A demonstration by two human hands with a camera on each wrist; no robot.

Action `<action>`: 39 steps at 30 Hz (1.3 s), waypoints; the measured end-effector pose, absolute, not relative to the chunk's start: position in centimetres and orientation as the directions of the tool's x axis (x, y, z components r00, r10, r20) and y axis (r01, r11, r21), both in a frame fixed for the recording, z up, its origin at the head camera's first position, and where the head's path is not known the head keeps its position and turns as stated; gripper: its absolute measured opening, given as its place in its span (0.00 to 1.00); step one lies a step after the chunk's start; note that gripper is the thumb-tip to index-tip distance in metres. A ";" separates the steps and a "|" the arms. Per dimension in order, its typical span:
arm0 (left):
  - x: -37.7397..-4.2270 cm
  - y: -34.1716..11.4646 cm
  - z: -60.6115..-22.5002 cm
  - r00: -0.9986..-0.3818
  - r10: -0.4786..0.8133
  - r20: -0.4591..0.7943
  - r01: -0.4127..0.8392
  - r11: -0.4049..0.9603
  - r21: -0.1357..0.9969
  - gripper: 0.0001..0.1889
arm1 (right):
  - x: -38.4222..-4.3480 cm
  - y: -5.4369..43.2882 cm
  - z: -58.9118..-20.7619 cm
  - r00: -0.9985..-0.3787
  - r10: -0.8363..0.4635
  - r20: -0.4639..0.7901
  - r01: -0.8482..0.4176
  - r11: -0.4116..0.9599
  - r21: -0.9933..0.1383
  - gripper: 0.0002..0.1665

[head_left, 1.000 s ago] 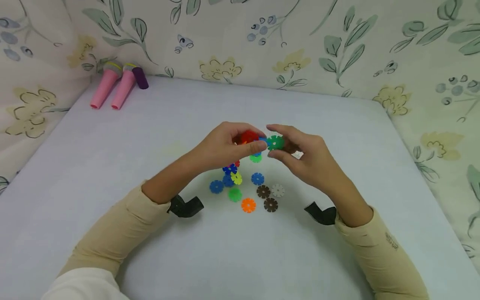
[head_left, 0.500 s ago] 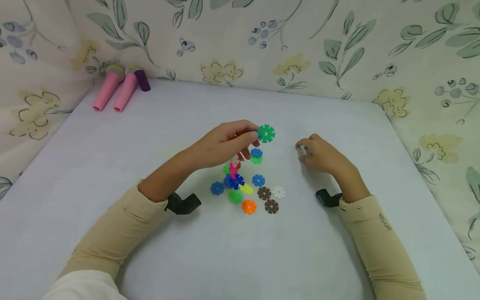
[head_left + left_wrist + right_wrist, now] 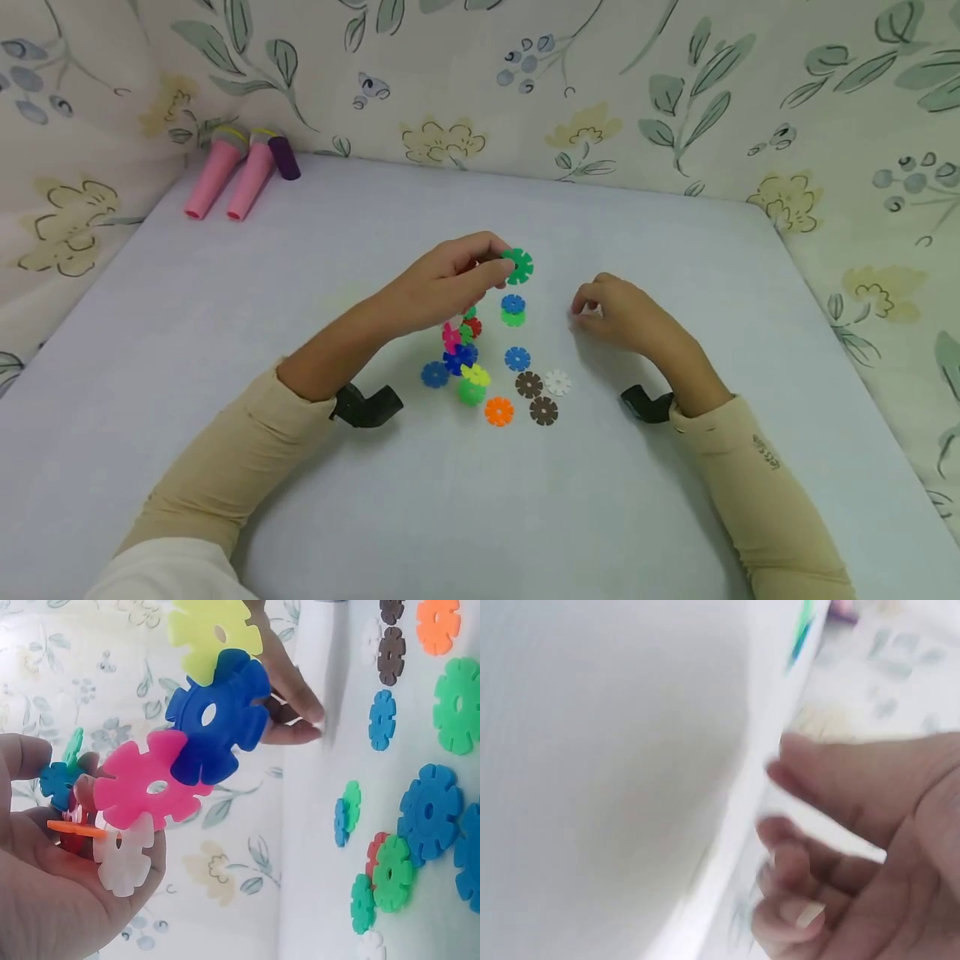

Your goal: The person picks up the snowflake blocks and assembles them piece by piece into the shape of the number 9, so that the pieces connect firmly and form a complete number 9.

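Note:
My left hand [image 3: 450, 283] holds a chain of interlocking snowflake discs above the table. Its dark green disc [image 3: 520, 267] shows at the thumb tip. In the left wrist view the chain runs through a white disc [image 3: 124, 862], a pink one [image 3: 142, 780], a dark blue one [image 3: 199, 712] and a yellow one [image 3: 214, 630]. An orange disc [image 3: 75, 829] sits edge-on near the palm. My right hand [image 3: 618, 312] is low over the table to the right, fingers bent; I cannot tell whether a pale disc is between them.
Loose snowflake discs lie below the hands, among them an orange one [image 3: 499, 411], a brown one [image 3: 543, 411], a white one [image 3: 557, 382] and a blue one [image 3: 517, 359]. Two pink toy microphones [image 3: 217, 175] lie at the back left. Patterned cloth [image 3: 450, 75] borders the table [image 3: 480, 517].
My right hand has let go of the green disc on the chain and moved down to the right, then slightly back left. My left hand has shifted slightly left with the chain.

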State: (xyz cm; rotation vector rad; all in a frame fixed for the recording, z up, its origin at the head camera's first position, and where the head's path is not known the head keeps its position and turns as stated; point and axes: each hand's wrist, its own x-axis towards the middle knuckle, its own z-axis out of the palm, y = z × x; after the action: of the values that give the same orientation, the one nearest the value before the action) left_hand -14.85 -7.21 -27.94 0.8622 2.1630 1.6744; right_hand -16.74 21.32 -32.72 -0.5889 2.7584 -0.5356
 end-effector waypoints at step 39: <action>-13.7 -6.2 -28.1 -0.722 0.536 0.439 0.522 0.005 0.853 0.11 | -10.8 17.6 -27.1 -0.880 -0.446 0.164 -0.110 -0.144 -0.983 0.08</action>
State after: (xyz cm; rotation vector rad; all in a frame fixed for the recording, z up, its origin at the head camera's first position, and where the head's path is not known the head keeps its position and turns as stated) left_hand -13.72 -6.17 -28.10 1.1677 2.2195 1.8736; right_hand -10.79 17.58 -27.08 -0.6326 1.8857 -2.1228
